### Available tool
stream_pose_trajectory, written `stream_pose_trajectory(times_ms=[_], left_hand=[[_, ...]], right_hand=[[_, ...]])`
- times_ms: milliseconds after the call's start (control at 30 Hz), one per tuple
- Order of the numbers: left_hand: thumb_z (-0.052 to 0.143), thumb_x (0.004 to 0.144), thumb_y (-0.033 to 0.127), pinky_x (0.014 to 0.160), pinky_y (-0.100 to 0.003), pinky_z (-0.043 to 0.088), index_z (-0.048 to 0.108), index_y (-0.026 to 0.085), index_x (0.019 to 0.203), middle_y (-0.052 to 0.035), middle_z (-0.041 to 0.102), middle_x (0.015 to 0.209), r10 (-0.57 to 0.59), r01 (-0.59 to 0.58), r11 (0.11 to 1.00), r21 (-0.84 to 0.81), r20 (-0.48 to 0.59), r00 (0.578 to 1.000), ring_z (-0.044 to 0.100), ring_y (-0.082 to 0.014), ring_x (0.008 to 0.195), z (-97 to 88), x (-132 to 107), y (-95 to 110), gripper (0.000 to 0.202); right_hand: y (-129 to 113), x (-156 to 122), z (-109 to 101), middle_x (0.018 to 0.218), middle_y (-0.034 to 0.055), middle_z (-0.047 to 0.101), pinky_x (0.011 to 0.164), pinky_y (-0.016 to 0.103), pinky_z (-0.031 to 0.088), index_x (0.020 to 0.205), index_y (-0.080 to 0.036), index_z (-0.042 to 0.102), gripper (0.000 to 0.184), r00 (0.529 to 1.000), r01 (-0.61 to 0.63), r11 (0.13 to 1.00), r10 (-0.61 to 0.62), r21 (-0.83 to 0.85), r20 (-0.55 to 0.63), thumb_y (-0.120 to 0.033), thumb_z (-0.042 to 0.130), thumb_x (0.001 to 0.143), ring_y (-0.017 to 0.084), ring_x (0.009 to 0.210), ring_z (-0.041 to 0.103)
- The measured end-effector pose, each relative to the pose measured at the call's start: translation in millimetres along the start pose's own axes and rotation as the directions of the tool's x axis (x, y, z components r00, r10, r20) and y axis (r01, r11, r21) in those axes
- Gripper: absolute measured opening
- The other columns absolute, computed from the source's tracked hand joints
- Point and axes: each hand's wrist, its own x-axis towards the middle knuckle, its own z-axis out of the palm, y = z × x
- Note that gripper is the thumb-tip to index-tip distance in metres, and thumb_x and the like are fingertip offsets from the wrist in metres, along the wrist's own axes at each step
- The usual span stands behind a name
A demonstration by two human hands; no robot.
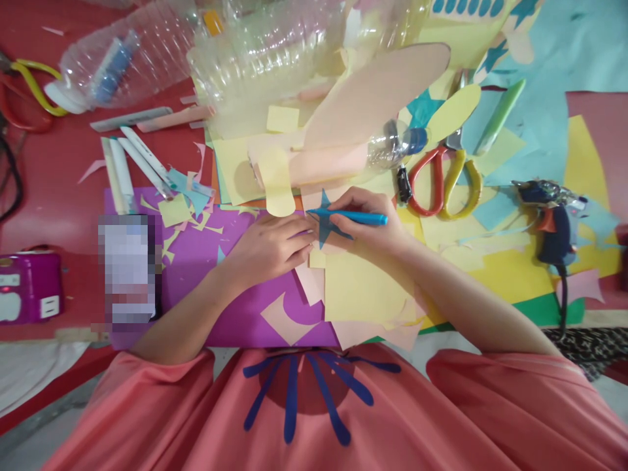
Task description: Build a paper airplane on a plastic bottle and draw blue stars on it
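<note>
My right hand (369,212) is closed around a blue marker (366,216), held nearly level with its tip pointing left. The tip meets a blue paper star (326,230) lying on pale pink paper, partly covered by my fingers. My left hand (279,245) lies flat beside the star with its fingers stretched towards it, holding nothing I can see. Just beyond the hands, a small plastic bottle (385,145) wrapped in pink paper lies on its side. A big pink paper oval (377,91) and a yellow paper strip (275,180) are on it.
Large clear bottles (142,59) lie along the back. Red-and-yellow-handled scissors (444,183) and a glue gun (557,222) are at right. Several markers (142,160), paper scraps (196,219), a phone (128,268) and a purple box-like device (29,288) sit at left.
</note>
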Motion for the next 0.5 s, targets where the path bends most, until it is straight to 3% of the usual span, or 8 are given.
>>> stream_pose_trajectory(times_ms=[500], left_hand=[[0.038,0.102,0.023,0.084,-0.037,0.058,0.071,0.016,0.106,-0.0090,0.074,0.111,-0.041,0.044,0.999,-0.033,0.070,0.997,0.070,-0.0227,0.107,-0.1,-1.2,-0.2,0.034]], right_hand=[[0.7,-1.4,-0.5,0.068,-0.0010,0.063,0.056,0.024,0.041,0.077,-0.016,0.066,0.011,0.997,-0.072,0.997,0.072,0.022,0.020,-0.027,0.066,0.077,0.009,0.059,0.051]])
